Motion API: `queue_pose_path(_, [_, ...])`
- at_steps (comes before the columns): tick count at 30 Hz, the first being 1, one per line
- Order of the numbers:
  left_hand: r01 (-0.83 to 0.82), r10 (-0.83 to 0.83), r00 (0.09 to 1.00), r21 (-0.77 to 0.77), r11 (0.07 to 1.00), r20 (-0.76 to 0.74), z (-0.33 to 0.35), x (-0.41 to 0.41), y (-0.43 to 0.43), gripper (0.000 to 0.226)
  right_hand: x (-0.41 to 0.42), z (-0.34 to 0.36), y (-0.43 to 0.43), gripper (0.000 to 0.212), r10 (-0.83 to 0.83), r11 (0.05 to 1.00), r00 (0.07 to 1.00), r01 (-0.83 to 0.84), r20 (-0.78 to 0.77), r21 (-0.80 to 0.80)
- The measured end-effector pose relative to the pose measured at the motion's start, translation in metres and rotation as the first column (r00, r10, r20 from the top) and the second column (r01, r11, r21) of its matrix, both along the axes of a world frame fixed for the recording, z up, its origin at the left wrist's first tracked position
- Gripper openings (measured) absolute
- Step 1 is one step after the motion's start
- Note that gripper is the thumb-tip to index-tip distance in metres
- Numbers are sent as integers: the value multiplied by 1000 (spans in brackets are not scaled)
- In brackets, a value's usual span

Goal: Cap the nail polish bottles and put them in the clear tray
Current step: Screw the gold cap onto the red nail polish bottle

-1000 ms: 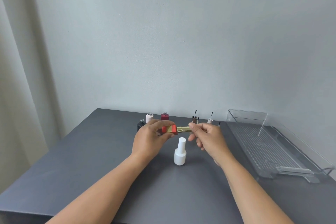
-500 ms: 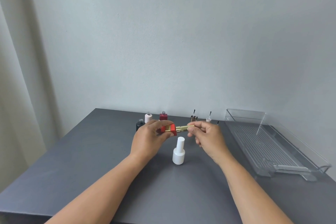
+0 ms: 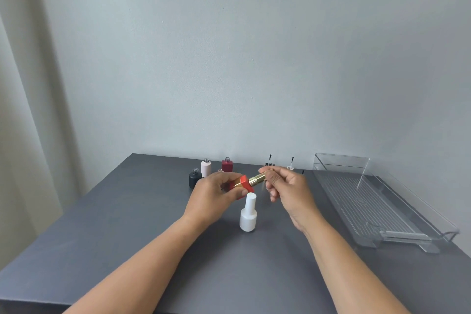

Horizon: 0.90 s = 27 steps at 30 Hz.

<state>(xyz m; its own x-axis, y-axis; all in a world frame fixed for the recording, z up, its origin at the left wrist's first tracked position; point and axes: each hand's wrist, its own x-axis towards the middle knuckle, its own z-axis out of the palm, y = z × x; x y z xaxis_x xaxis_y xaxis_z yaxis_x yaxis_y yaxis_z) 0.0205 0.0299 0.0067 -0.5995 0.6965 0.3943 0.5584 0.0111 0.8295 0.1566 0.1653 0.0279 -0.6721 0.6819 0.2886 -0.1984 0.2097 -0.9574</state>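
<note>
My left hand [image 3: 212, 195] grips a red square nail polish bottle [image 3: 244, 183], held sideways above the table. Fingers of my right hand [image 3: 288, 187] pinch its gold cap [image 3: 257, 179], which sits on the bottle's neck. Just below the hands stands a capped white bottle [image 3: 248, 214]. At the back stand uncapped bottles: black [image 3: 194, 178], pale pink [image 3: 206, 167] and dark red [image 3: 227, 164]. Loose caps with brushes pointing up [image 3: 269, 160] [image 3: 291, 163] stand behind my right hand. The clear tray [image 3: 382, 201] lies at the right with nothing in it.
The dark grey table [image 3: 127, 224] runs to a pale wall at the back. A light curtain [image 3: 28, 122] hangs at the left. The tray has a raised handle at its near end [image 3: 451, 234].
The red bottle has tilted a little, its base lower in my left hand. My right fingers have shifted on the gold cap. The rest stays put.
</note>
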Motion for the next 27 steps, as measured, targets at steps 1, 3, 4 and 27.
queue_pose_path(1, [-5, 5, 1000, -4, 1000, -22, 0, 1, 0, 24, -1, 0, -1, 16, -22, 1000, 1000, 22, -6, 1])
queue_pose_path(3, [-30, 30, 997, -5, 1000, -72, 0, 4, 2, 22, -3, -1, -3, 16, -61, 998, 998, 61, -19, 5])
queue_pose_path(4, [-46, 46, 994, -6, 999, -95, 0, 4, 2, 23, -5, -2, -4, 17, -79, 997, 997, 79, -25, 5])
queue_pose_path(27, [8, 3, 998, -151, 988, 71, 3, 3, -8, 22, 12, 12, 27, 21, -251, 958, 966, 239, -61, -158])
